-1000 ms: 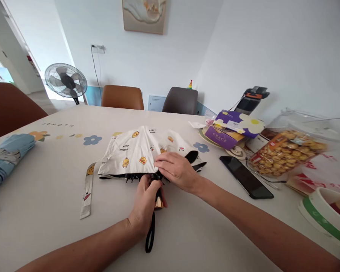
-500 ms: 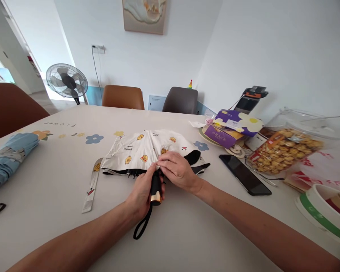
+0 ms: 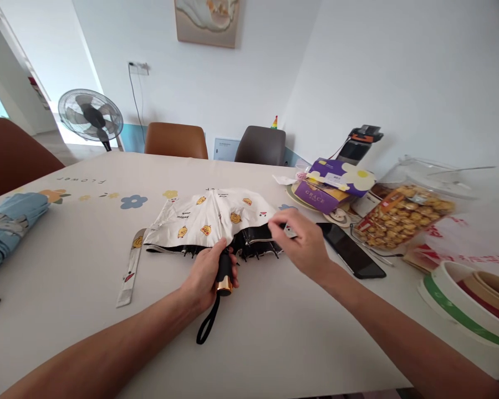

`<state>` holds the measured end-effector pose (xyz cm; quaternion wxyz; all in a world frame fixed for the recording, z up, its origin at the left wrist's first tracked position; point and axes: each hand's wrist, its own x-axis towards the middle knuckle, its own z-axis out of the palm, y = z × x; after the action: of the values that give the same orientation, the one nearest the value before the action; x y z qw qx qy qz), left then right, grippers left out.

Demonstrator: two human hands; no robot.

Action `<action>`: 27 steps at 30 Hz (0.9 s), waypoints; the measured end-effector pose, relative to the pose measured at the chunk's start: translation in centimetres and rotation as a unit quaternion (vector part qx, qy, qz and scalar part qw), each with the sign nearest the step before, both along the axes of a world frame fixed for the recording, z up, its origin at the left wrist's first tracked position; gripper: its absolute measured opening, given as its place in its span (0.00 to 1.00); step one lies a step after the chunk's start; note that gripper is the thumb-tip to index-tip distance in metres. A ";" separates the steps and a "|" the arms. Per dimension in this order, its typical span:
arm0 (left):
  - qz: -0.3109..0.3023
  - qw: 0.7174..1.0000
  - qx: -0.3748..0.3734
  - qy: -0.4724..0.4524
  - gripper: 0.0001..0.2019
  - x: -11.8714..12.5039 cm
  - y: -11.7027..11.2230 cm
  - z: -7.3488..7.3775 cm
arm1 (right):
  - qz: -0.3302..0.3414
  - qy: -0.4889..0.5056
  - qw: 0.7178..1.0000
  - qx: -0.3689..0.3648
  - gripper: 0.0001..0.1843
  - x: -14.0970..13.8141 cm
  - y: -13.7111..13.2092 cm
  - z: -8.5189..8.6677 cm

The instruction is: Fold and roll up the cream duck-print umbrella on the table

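A partly folded white umbrella [image 3: 216, 221] with yellow duck prints and a black lining lies on the table, its handle toward me. My left hand [image 3: 208, 271] is wrapped round its black and gold handle [image 3: 224, 277], thumb on the canopy's near edge. A black wrist loop [image 3: 208, 324] hangs from the handle end. At the canopy's right side my right hand [image 3: 303, 241] is closed, thumb and fingers pinching the fabric edge. Black lining and rib tips show below that edge. Left of the canopy, the umbrella's printed strap [image 3: 131, 269] lies out flat.
A folded blue umbrella [image 3: 14, 227] lies at the far left. On the right are a black phone [image 3: 353, 252], a purple tissue box [image 3: 320, 194], a clear snack jar [image 3: 407, 219] and rolls of tape [image 3: 453, 302]. Chairs [image 3: 177, 141] stand behind the table [image 3: 249, 343].
My right hand has moved right, from beside the handle to the canopy's right side, and more black lining and ribs show. My left hand still grips the handle. The view has shifted slightly.
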<state>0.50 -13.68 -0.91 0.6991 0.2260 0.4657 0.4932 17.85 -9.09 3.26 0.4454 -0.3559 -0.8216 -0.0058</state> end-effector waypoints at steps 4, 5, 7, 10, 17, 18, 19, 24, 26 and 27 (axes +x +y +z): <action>0.005 1.000 0.015 0.001 0.15 0.0 -0.1 0.1 | 0.015 -0.124 0.992 0.035 0.05 -0.1 -1.4 -1.9; 0.005 1.000 0.017 0.001 0.15 0.0 -0.1 0.1 | 0.001 -0.116 0.993 0.037 0.05 -0.4 -1.5 -2.3; 0.006 1.000 0.014 -0.001 0.14 0.0 -0.1 0.1 | -0.028 -0.093 0.994 0.045 0.04 -0.9 -1.2 -2.4; 0.011 1.000 0.005 -0.006 0.14 0.0 -0.2 0.2 | -0.071 -0.130 0.987 0.059 0.07 -1.2 0.1 -1.2; 0.014 1.000 0.005 -0.010 0.14 0.0 -0.1 0.0 | -0.102 -0.302 0.945 0.077 0.15 -1.3 3.6 0.4; 0.014 1.000 0.006 -0.012 0.14 0.0 -0.1 0.0 | -0.095 -0.287 0.950 0.079 0.13 -1.7 4.2 0.5; 0.013 1.000 0.007 -0.014 0.14 0.0 -0.1 0.0 | -0.084 -0.270 0.956 0.074 0.12 -2.3 4.8 0.8; 0.014 1.000 0.018 -0.021 0.14 0.0 -0.3 0.1 | -0.133 -0.048 0.985 -0.100 0.09 -4.1 8.0 3.2; 0.014 0.999 0.018 -0.023 0.13 0.0 -0.3 0.1 | -0.107 0.073 0.964 -0.233 0.09 -3.4 8.5 3.7; 0.013 1.000 0.016 -0.023 0.14 0.0 -0.3 0.1 | -0.092 0.132 0.947 -0.280 0.08 -2.7 8.4 3.7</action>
<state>0.50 -13.99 -0.77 0.6996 0.2201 0.4442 0.5145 15.11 -0.69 6.94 0.4298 -0.5381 -0.6876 0.2300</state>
